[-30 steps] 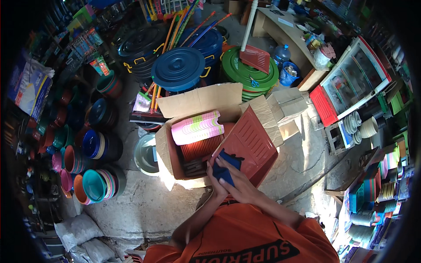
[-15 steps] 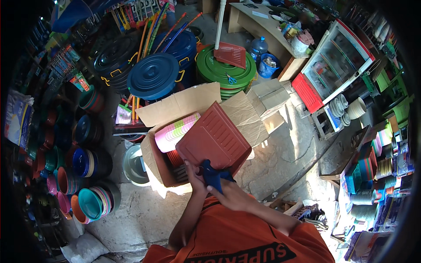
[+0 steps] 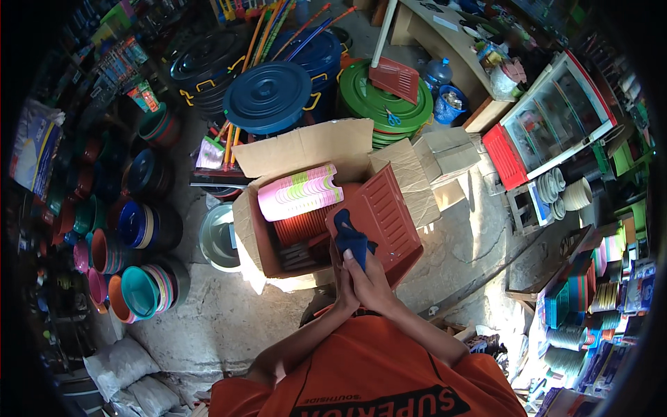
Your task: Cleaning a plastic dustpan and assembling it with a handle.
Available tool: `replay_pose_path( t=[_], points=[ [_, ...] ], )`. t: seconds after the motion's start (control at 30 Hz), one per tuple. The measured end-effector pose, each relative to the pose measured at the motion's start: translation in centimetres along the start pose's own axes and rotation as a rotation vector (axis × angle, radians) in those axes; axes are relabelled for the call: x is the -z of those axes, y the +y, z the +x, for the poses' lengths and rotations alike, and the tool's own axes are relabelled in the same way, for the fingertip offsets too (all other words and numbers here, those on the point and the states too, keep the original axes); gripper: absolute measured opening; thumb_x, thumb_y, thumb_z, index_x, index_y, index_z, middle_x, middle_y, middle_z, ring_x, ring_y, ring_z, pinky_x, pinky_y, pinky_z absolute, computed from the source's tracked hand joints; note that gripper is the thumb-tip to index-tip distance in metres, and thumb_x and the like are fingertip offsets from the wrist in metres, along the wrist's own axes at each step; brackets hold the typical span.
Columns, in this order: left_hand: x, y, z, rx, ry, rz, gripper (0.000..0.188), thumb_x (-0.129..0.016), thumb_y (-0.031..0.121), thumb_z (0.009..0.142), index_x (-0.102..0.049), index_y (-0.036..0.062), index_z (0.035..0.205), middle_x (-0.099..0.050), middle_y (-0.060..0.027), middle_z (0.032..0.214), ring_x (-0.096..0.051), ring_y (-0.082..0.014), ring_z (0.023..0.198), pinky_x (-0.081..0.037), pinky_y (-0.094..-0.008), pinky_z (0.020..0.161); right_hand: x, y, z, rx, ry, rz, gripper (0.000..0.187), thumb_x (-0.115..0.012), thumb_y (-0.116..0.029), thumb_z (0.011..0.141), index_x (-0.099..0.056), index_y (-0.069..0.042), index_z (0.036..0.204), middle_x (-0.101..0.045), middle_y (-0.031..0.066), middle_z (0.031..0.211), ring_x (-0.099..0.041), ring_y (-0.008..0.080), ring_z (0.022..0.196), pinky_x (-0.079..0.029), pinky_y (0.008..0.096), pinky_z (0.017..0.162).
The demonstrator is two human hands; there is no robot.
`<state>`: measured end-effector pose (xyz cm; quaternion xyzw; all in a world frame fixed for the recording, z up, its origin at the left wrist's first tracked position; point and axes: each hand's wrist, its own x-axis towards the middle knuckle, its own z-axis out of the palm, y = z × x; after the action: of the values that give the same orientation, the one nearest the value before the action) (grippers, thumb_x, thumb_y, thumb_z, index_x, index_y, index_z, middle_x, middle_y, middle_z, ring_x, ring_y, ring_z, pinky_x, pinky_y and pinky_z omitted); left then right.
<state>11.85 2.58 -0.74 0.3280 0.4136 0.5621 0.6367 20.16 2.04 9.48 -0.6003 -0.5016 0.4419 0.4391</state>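
A red ridged dustpan (image 3: 383, 217) is tilted in front of me, over the right side of an open cardboard box (image 3: 249, 233). My left hand (image 3: 345, 290) is closed on its near end, fingers partly hidden behind it. My right hand (image 3: 373, 283) is closed on a dark blue cloth (image 3: 353, 240), which it presses against the left part of the pan. Inside the box lie a nested stack of pink and green plastic ware (image 3: 299, 193) and a row of red ridged plastic pieces (image 3: 300, 228).
Behind the box stand a lidded blue bin (image 3: 267, 94) and a green lid (image 3: 361, 87) bearing another red dustpan (image 3: 394, 78) and scissors (image 3: 393, 117). A clear tub (image 3: 217, 240) sits left of the box, near stacked basins (image 3: 141, 292). At right is a glass-fronted cabinet (image 3: 549, 115).
The dustpan has shifted right and turned, uncovering more of the box's contents. The cloth has moved up onto the pan's left part, and both hands have come close together.
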Motion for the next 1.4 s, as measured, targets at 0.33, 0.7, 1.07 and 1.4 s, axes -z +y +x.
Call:
replay_pose_path(
  t=[0.33,0.7,1.07,1.4],
  points=[
    [2.4,3.7,2.0,0.235,0.203,-0.485,0.054,-0.045,0.061,0.097,-0.055,0.0121,0.118,-0.062,-0.0059,0.107,-0.062,-0.0207,0.101,-0.051,-0.0362,0.090,1.4,-0.2,-2.9,0.243,-0.383,-0.549,0.041,-0.052,-0.031,0.100,-0.060,0.007,0.113,-0.063,0.0296,0.113,-0.059,0.0436,0.113,-0.046,0.0462,0.098],
    [3.5,3.5,3.2,0.222,0.201,-0.404,0.069,-0.048,0.063,0.094,-0.046,0.0112,0.139,-0.056,-0.0080,0.130,-0.056,-0.0260,0.118,-0.047,-0.0406,0.099,1.0,0.0,-2.5,0.404,-0.284,-0.748,0.041,-0.060,-0.027,0.089,-0.065,0.010,0.106,-0.066,0.0271,0.111,-0.058,0.0412,0.113,-0.039,0.0490,0.106],
    [3.7,8.1,3.0,0.060,0.042,-0.528,0.053,-0.042,0.047,0.103,-0.045,0.0093,0.139,-0.059,-0.0098,0.128,-0.061,-0.0238,0.112,-0.052,-0.0379,0.095,5.8,2.9,-1.5,0.370,-0.222,-0.705,0.042,-0.064,-0.025,0.084,-0.063,0.010,0.108,-0.064,0.0299,0.111,-0.059,0.0443,0.110,-0.042,0.0484,0.105],
    [2.4,9.8,2.1,0.036,-0.026,-0.477,0.050,-0.043,0.046,0.103,-0.052,0.0054,0.130,-0.062,-0.0090,0.119,-0.062,-0.0215,0.108,-0.051,-0.0364,0.093,0.9,0.4,-2.6,0.476,-0.335,-0.563,0.053,-0.062,-0.017,0.075,-0.060,0.009,0.122,-0.052,0.0261,0.140,-0.044,0.0434,0.134,-0.031,0.0498,0.116]
  ],
)
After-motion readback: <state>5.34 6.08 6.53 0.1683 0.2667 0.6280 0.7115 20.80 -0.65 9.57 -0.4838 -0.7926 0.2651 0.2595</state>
